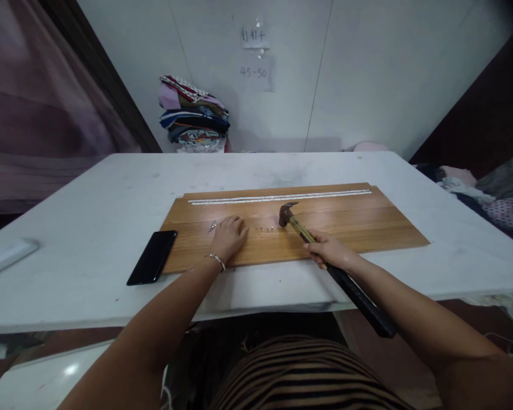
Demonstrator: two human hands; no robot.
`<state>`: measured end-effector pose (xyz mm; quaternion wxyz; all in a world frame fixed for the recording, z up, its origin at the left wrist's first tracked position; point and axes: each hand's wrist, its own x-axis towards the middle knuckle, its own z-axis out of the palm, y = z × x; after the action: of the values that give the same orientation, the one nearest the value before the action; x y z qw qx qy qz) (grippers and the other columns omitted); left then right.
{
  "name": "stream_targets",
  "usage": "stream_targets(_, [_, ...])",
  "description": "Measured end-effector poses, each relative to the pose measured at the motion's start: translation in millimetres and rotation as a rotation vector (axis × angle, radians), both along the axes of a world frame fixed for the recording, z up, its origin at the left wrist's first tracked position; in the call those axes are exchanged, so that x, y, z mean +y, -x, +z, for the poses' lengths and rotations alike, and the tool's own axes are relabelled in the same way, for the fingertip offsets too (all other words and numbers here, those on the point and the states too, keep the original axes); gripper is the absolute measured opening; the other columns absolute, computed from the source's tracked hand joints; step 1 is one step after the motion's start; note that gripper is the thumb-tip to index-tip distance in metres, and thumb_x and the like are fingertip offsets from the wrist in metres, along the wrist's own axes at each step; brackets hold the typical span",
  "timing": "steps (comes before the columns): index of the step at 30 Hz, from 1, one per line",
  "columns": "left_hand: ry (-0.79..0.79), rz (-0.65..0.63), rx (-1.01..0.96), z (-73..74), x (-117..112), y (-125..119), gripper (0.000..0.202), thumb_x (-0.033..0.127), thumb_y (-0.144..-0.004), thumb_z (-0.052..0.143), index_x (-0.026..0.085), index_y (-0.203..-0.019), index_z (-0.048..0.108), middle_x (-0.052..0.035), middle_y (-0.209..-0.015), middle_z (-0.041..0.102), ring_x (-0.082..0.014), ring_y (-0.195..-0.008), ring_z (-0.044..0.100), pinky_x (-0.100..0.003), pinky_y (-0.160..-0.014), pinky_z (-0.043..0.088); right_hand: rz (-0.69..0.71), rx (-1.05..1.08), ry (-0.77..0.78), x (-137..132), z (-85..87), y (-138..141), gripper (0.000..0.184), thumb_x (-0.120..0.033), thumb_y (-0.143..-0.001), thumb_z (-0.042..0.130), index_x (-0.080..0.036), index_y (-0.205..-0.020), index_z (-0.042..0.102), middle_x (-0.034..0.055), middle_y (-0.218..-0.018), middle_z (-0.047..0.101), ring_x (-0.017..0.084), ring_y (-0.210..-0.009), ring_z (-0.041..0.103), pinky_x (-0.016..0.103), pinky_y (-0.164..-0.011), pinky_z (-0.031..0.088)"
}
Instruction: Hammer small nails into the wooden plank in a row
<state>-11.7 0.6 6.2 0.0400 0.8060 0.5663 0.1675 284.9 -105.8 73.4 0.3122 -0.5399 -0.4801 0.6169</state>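
Note:
A wooden board (337, 228) lies on the white table. My right hand (328, 249) grips a claw hammer (300, 230) partway along its handle, and the dark grip end sticks out toward me. The hammer's head is just above or at the right end of a short row of nails (268, 229) standing in the board; whether it touches one I cannot tell. On the board to the left of that row rests my left hand (229, 234), palm down with fingers slightly bent and no object visible in it. A few loose nails (212, 226) lie beside it.
Two white measuring strips (282, 197) run along the board's far side. A black phone (153, 257) overlaps its left end. Farther left lies a white object (8, 255). Folded cloths (195, 117) are stacked at the back, and more fabric (465, 185) lies at right.

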Motion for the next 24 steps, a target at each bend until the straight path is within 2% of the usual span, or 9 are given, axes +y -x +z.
stream_targets(8, [-0.018,-0.009,-0.009,-6.7,2.8,2.3,0.027,0.034,-0.098,0.052,0.019,-0.107,0.072,-0.0138,-0.123,0.07,-0.0295,-0.121,0.06,-0.044,-0.108,0.043,0.01,-0.015,-0.022,-0.2,1.6,-3.0,0.039,-0.034,-0.072,0.064,-0.021,-0.108,0.053,-0.0129,-0.05,0.04,0.008,-0.036,0.036,0.021,-0.033,0.032])
stream_targets(13, [-0.008,-0.004,-0.01,-6.4,2.7,2.2,0.028,0.034,-0.097,0.052,0.02,-0.109,0.072,-0.013,-0.124,0.07,-0.0292,-0.122,0.06,-0.044,-0.109,0.042,0.003,0.001,-0.002,-0.3,0.7,-1.7,0.043,-0.031,-0.071,0.064,-0.021,-0.112,0.054,-0.011,-0.056,0.045,0.008,-0.038,0.037,0.021,-0.033,0.031])
stream_targets(19, [-0.017,-0.01,-0.012,-5.2,2.8,2.4,0.027,0.034,-0.097,0.052,0.02,-0.109,0.072,-0.0127,-0.123,0.07,-0.0289,-0.12,0.061,-0.044,-0.109,0.043,0.017,0.008,-0.003,0.7,-0.9,-0.2,0.043,-0.031,-0.071,0.063,-0.021,-0.111,0.054,-0.0121,-0.054,0.044,0.008,-0.037,0.036,0.021,-0.033,0.031])
stream_targets(24, [-0.027,-0.01,-0.018,-8.6,3.9,2.9,0.028,0.034,-0.098,0.05,0.02,-0.107,0.072,-0.0127,-0.122,0.071,-0.029,-0.121,0.061,-0.044,-0.108,0.044,0.001,0.008,-0.02,0.0,1.3,-2.3,0.035,-0.032,-0.071,0.064,-0.023,-0.101,0.051,-0.0131,-0.05,0.041,0.008,-0.036,0.036,0.021,-0.032,0.032])
